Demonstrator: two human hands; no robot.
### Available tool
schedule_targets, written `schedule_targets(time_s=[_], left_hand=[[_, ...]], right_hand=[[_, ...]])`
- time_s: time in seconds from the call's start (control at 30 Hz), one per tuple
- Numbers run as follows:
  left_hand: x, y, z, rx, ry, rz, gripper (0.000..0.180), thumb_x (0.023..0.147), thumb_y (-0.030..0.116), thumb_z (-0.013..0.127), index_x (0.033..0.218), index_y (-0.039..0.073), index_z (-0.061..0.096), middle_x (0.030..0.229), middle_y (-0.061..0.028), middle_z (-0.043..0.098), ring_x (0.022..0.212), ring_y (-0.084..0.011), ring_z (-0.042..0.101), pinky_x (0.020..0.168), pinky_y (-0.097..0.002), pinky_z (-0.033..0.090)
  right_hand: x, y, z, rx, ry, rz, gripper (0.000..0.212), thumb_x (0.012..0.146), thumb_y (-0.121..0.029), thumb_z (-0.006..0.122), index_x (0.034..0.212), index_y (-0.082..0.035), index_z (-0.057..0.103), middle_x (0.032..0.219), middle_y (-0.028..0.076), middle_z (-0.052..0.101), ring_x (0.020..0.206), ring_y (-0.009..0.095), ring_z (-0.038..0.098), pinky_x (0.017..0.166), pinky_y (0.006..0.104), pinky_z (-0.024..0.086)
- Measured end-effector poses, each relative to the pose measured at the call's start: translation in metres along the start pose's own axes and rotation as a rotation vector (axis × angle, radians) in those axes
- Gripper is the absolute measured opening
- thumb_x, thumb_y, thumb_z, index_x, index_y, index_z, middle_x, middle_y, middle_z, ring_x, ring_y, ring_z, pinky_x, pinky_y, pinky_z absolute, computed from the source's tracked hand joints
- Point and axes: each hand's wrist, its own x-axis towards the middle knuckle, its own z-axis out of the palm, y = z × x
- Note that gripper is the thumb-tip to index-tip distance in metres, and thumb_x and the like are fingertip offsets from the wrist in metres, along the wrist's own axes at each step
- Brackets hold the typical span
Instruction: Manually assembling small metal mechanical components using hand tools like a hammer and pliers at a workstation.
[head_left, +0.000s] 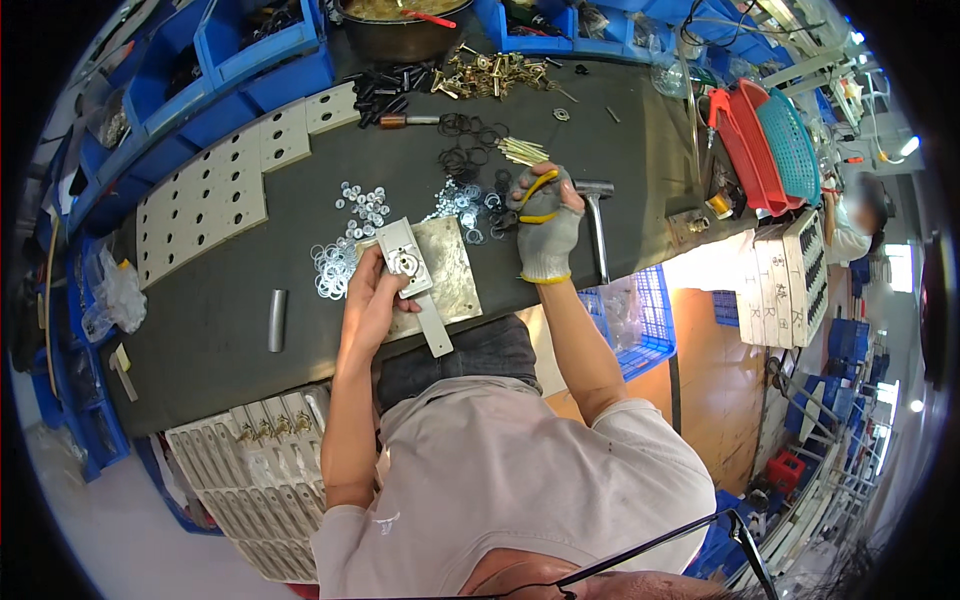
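Note:
My left hand [373,305] is closed round a pale rectangular lock plate [393,243], which has a round metal fitting in its middle. From the lower end of the plate a narrow pale bar [434,327] sticks out towards me. Beneath them lies a square metal plate [458,270] at the bench's front edge. A grey glove with a yellow cuff covers most of my right hand [548,215]. Its fingers wrap round yellow-handled pliers [541,186]; the jaws are hidden. Close to that hand lie a T-shaped metal hammer [598,232] and a bundle of thin brass-coloured pins [523,151].
White rings [334,270], small washers [455,203] and black rings [466,150] lie in piles beyond my hands. A perforated board [205,200] and blue bins [255,40] line the left and back. A metal tube [277,320] lies at left; red and teal baskets [765,145] stand at right.

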Motion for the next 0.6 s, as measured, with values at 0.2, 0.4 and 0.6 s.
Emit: schedule_targets(time_s=[0.2, 0.4, 0.6], left_hand=[[0.0, 0.001, 0.0, -0.006, -0.013, 0.028, 0.041, 0.09, 0.001, 0.048, 0.13, -0.005, 0.053, 0.097, -0.0101, 0.065, 0.063, -0.0137, 0.062, 0.062, -0.0292, 0.059], [0.001, -0.002, -0.006, -0.055, -0.062, 0.021, 0.039, 0.091, -0.001, 0.052, 0.13, -0.005, 0.053, 0.108, -0.0104, 0.064, 0.07, -0.0123, 0.065, 0.06, -0.0251, 0.057], [0.002, -0.004, -0.008, -0.068, -0.068, 0.028, 0.039, 0.091, 0.0, 0.052, 0.13, -0.005, 0.053, 0.108, -0.0104, 0.065, 0.072, -0.0126, 0.066, 0.06, -0.0263, 0.059]], right_hand=[[0.014, -0.017, 0.003, 0.276, 0.511, 0.084, 0.05, 0.104, -0.056, 0.048, 0.082, -0.011, 0.051, 0.073, 0.003, 0.045, 0.069, 0.02, 0.044, 0.067, 0.0343, 0.038], [0.001, -0.031, 0.004, 0.379, 0.39, -0.04, 0.039, 0.102, -0.045, 0.049, 0.081, -0.012, 0.051, 0.073, 0.004, 0.047, 0.068, 0.02, 0.043, 0.067, 0.0358, 0.037], [-0.006, -0.034, -0.005, 0.225, 0.244, -0.045, 0.033, 0.098, -0.041, 0.053, 0.085, -0.012, 0.051, 0.076, 0.004, 0.046, 0.07, 0.02, 0.044, 0.066, 0.0349, 0.037]])
